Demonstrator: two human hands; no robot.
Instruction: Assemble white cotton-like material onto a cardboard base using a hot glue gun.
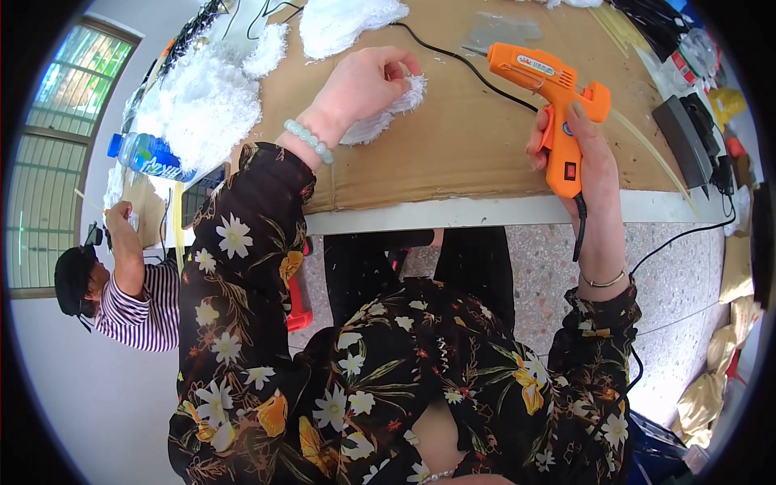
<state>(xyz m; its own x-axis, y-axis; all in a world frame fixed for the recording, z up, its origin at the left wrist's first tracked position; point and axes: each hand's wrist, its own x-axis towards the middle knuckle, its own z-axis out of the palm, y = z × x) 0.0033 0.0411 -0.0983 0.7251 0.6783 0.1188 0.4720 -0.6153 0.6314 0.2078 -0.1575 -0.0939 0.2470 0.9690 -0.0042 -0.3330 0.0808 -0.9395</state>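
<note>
In my right hand is an orange glue gun, gripped by its handle with fingers near the trigger. Its nozzle points left over the cardboard-covered table, and its black cord hangs from the handle's base. My left hand is closed, thumb and fingers drawn together at the edge of a small white fringed fabric piece. That piece lies low against the cardboard, and the hand covers part of it. A pale bead bracelet circles the left wrist.
White fluffy heaps and a blue-capped bottle are at left. A white fluffy piece lies at the far side. Pale glue sticks and a dark grey box are at right. Another person sits at far left.
</note>
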